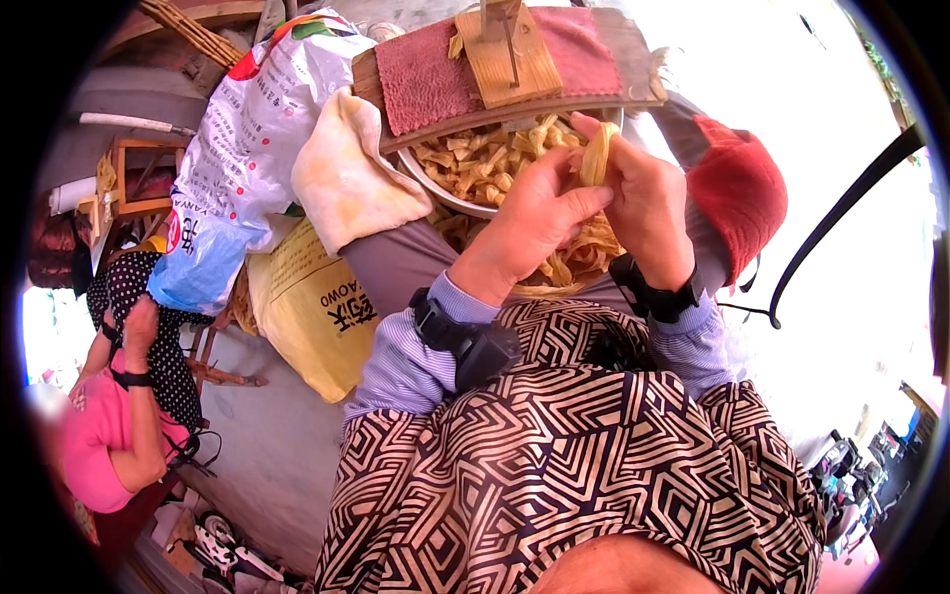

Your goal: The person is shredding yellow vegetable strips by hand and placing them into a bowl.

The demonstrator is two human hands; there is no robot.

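Both hands are raised over my lap with a pale yellow, ribbon-like strip (598,154) between them. My left hand (540,206) has its thumb and fingers closed at the lower part of the strip. My right hand (647,194) grips the strip from the other side; its fingertips are partly hidden behind it. Just beyond them is a metal basin (454,202) filled with yellowish knotted pieces (475,160), partly covered by a wooden board. Below my hands, loose yellow strips (575,256) lie in a heap between my legs. Each wrist wears a black strapped device.
The wooden board (638,63) bears red cloth and a wooden block (512,70) with an upright metal piece. A pale cloth (356,174) covers one knee, a red cloth (738,189) the other. Printed sacks (315,297) stand at left. Another person in pink (104,453) sits beyond them.
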